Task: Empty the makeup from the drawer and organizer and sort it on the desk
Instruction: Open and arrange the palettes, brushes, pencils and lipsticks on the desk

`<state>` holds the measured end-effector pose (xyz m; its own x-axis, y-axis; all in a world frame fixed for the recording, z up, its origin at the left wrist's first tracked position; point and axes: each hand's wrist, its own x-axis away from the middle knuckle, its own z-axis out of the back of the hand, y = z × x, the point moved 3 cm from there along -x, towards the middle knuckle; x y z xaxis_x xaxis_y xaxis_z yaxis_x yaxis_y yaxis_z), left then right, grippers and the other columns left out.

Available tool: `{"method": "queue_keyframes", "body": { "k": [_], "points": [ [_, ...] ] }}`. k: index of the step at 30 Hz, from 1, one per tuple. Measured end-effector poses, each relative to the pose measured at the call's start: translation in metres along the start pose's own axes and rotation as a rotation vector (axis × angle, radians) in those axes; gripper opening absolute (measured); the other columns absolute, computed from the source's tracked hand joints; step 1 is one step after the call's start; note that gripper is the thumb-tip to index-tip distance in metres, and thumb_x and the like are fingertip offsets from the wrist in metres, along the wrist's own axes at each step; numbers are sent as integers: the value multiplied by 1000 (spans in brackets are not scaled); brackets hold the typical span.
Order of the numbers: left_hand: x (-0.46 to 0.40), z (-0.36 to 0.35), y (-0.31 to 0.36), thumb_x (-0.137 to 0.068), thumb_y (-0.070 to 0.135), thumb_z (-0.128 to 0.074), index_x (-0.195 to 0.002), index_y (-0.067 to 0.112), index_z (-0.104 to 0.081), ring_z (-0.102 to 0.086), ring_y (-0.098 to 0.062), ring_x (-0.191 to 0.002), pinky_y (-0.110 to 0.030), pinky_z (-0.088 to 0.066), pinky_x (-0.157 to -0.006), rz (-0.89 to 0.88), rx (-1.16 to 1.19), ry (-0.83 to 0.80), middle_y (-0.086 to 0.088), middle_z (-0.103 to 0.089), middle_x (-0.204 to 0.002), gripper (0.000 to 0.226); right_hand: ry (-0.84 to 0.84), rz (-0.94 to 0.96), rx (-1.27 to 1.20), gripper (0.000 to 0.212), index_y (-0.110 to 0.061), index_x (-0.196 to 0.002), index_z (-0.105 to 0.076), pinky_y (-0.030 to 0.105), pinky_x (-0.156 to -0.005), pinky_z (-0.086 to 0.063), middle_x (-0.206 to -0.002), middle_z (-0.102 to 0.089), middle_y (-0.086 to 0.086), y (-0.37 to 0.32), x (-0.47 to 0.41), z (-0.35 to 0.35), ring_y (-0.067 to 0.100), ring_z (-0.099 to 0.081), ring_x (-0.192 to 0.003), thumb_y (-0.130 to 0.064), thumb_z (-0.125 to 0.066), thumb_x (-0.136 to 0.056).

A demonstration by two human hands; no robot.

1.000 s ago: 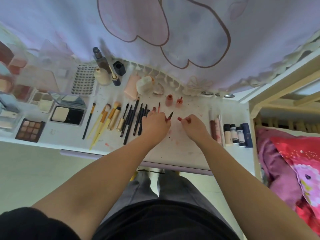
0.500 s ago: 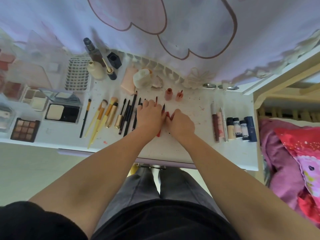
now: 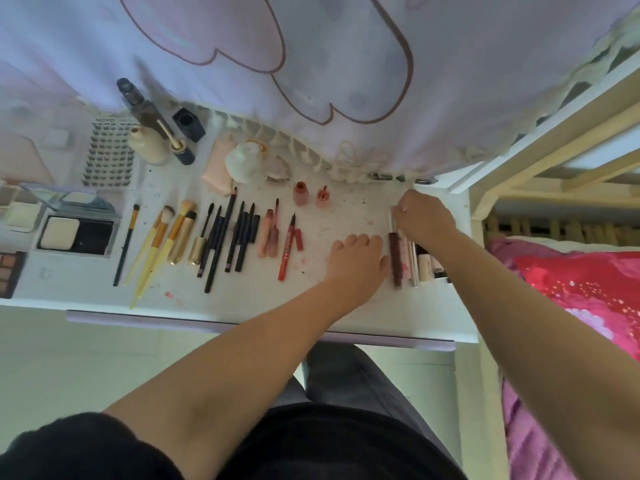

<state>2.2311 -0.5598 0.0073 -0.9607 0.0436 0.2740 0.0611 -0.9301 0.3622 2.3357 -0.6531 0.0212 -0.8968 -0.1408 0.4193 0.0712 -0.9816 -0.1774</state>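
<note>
The makeup is laid out in sorted rows on the worktop [image 3: 346,306], and the tube row [image 3: 403,258] at the right is being squared up: the left hand [image 3: 356,261] is laid flat with straight fingers against the dark tube [image 3: 394,259], while the far tips of the tubes are pinched by the right hand [image 3: 424,218]. Since the tubes are round and lie just beside the worktop's right edge, a push that is too firm could roll the outer ones off toward the bed [image 3: 571,306]. The red liner [image 3: 289,247], lying near the left forearm, could be knocked askew when that arm is drawn back.
</note>
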Motion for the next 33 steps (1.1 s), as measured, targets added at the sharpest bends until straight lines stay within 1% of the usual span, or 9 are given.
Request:
{"method": "queue_keyframes", "body": {
  "k": [5,10,12,15,19,23,27,30,33],
  "points": [
    [-24,-14,11,-99,38,-31,-124,12,-44,-46,-26,-115,-36,-34,-91,113,-64,-73,-7,-53,-124,38,-15,114,198,32,-7,-105,-55,33,-69,-40,-96,-61,10,-14,-17,-13,31,-58,-96,-35,-44,-94],
    [-28,-14,4,-98,45,-30,-129,11,-43,-45,-26,-117,-36,-33,-92,199,-58,-68,-7,-52,-127,47,-97,115,88,14,-10,-79,-50,29,-60,-34,-71,-48,4,-29,-24,-19,27,-53,-76,-16,-46,-91],
    [-26,-10,-2,-98,46,-32,-127,11,-45,-46,-26,-116,-36,-34,-92,215,-66,-53,-8,-53,-125,48,-136,122,87,19,-9,-72,-44,27,-55,-32,-69,-46,3,-33,-24,-18,26,-50,-75,-13,-47,-90],
    [-22,-6,-10,-97,43,-36,-125,10,-48,-46,-26,-115,-37,-33,-93,206,-94,-68,-8,-53,-123,45,-164,151,84,18,-12,-87,-41,29,-61,-36,-78,-47,3,-34,-20,-19,23,-49,-79,-27,-50,-92],
    [-14,0,-22,-97,34,-36,-122,10,-50,-47,-26,-112,-35,-33,-90,203,-83,-49,-8,-54,-120,37,-209,148,-26,33,-10,-65,-45,29,-53,-32,-60,-44,2,-41,-15,-25,21,-48,-63,-30,-52,-91],
    [8,8,-41,-98,29,-35,-111,9,-48,-53,-27,-100,-35,-36,-82,162,-3,44,-8,-56,-109,28,-319,47,-226,46,-9,-65,-55,26,-51,-33,-56,-52,1,-48,3,-21,17,-47,-55,-42,-44,-96],
    [30,21,-59,-101,29,-32,-103,10,-44,-48,-24,-62,-31,-27,-47,115,226,47,-2,-53,-77,22,-523,10,-652,31,-12,-71,-51,21,-42,-27,-54,-45,1,-56,26,-14,12,-33,-46,-30,-51,-96],
    [37,37,-67,-102,30,-31,-95,15,-47,-44,-18,-60,-31,-25,-51,85,434,-21,6,-45,-64,23,-483,136,-777,22,-11,-76,-51,21,-46,-29,-59,-47,2,-61,41,-7,12,-36,-51,-20,-52,-96],
    [44,51,-78,-102,30,-32,-94,15,-52,-48,-17,-68,-28,-24,-68,74,454,-71,8,-45,-64,26,-503,245,-743,7,-13,-92,-55,23,-59,-43,-77,-62,2,-64,57,3,12,-57,-66,-17,-51,-97]
  ]
}}
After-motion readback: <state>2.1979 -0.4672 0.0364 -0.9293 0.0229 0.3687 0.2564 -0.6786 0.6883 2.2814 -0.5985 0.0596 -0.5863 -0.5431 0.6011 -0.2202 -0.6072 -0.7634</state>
